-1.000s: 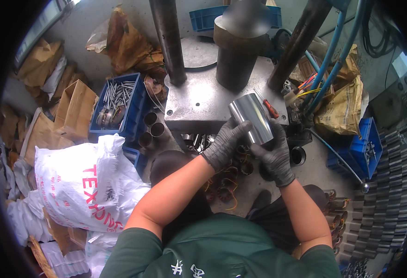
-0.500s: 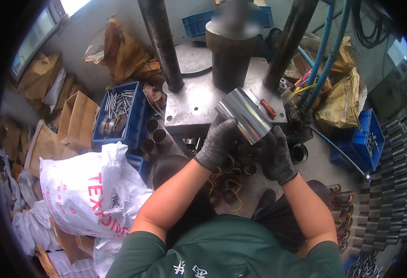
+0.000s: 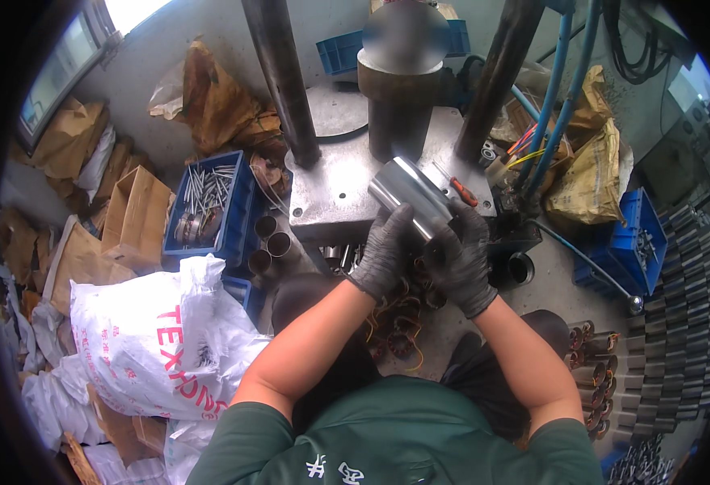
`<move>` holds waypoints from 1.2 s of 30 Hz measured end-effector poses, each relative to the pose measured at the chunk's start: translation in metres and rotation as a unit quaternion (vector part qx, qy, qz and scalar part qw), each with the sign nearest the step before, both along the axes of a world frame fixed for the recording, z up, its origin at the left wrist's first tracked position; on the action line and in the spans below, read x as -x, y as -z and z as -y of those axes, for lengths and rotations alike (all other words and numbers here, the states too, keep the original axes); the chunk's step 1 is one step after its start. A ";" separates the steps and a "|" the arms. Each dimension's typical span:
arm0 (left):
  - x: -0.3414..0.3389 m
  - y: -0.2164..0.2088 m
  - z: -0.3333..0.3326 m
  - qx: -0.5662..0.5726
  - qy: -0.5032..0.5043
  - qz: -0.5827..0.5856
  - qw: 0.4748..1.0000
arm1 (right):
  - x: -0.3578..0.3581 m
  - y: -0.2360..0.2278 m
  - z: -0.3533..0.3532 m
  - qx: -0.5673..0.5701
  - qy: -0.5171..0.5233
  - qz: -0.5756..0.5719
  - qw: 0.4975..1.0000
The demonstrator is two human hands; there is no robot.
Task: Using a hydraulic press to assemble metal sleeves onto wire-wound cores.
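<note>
A shiny metal cylinder (image 3: 410, 194) is held tilted in front of the press, its upper end leaning left over the steel press table (image 3: 322, 194). My left hand (image 3: 384, 249), in a dark glove, grips its lower left side. My right hand (image 3: 461, 257), gloved too, is wrapped round its lower right end. Behind the cylinder stands the thick dark press ram (image 3: 399, 121). On the table, right of the cylinder, lies a screwdriver with an orange-red handle (image 3: 463, 192). The fingers hide the cylinder's lower end.
A blue bin of metal rods (image 3: 209, 198) stands left, with short tubes (image 3: 277, 242) beside it. A white sack (image 3: 161, 339) fills the near left. Copper-wound stators (image 3: 399, 335) lie on the floor between my legs. Stacked dark metal pieces (image 3: 670, 323) line the right. Steel columns (image 3: 282, 81) flank the ram.
The cylinder has shifted slightly left, its lower end drawn in between my hands. My right hand has moved left and its fingers have changed their place on the cylinder.
</note>
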State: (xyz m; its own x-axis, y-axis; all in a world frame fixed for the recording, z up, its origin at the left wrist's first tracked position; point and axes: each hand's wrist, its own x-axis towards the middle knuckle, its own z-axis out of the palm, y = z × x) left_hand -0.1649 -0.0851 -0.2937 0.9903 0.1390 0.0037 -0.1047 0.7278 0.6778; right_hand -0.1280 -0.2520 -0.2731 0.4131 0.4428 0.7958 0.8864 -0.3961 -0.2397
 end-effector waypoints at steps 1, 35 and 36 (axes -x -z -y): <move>-0.003 0.001 -0.003 0.000 0.001 0.004 1.000 | -0.001 -0.004 0.000 0.024 -0.016 0.031 0.999; 0.018 0.017 -0.080 0.004 -0.012 -0.006 1.000 | -0.161 -0.167 0.179 -0.378 0.315 0.130 0.861; 0.020 0.014 -0.073 -0.015 -0.036 -0.021 0.999 | -0.162 -0.165 0.179 -0.380 0.314 0.128 0.861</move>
